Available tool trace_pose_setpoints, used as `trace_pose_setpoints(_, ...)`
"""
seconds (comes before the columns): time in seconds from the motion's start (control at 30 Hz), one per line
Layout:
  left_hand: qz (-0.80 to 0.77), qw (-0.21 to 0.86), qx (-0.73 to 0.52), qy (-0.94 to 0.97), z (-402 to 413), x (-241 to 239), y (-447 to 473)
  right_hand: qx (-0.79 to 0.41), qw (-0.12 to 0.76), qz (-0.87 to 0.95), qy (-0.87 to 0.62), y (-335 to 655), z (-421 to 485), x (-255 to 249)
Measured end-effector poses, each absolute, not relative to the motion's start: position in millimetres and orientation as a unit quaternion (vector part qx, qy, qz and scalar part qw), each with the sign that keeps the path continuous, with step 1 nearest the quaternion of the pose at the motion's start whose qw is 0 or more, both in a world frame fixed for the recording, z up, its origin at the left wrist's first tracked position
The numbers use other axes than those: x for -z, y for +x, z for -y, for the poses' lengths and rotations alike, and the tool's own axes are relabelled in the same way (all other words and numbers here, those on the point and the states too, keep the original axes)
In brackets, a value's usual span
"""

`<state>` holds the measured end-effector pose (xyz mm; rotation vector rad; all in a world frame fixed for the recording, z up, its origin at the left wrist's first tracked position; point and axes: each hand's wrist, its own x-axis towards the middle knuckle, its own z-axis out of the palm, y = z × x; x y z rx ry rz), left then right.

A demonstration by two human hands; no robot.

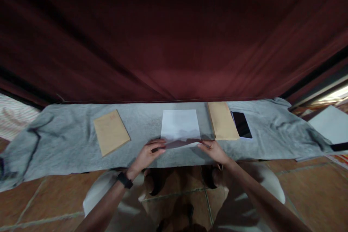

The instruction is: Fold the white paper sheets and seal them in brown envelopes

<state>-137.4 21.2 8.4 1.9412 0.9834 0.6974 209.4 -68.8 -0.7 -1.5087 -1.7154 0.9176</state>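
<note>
A white sheet of paper lies on the grey cloth in front of me, its near edge lifted and curled up. My left hand pinches the near left corner between thumb and fingers. At the near right corner, my right hand grips the same sheet the same way. Left of the sheet sits a tan envelope, turned at an angle. To the right is a stack of tan envelopes, with a dark-screened phone beside it.
The grey cloth covers a narrow, bench-like surface. A dark red curtain or cloth rises behind it. Below are my knees and the tiled floor. A white flat object stands at the far right.
</note>
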Motion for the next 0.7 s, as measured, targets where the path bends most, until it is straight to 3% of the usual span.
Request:
trace_pose_setpoints(0.3,-0.449,0.498,-0.245,0.701,-61,-14,-119,-0.414,0.377,0.516,-0.648,204,31,16)
trace_pose_setpoints(0.53,-0.549,0.388,-0.261,0.693,-81,-2,-96,-0.363,0.355,0.495,-0.706,209,-7,17)
trace_pose_setpoints(0.7,-0.583,0.307,-0.233,0.715,-94,-3,-83,-0.367,0.39,0.463,-0.706,204,-24,11)
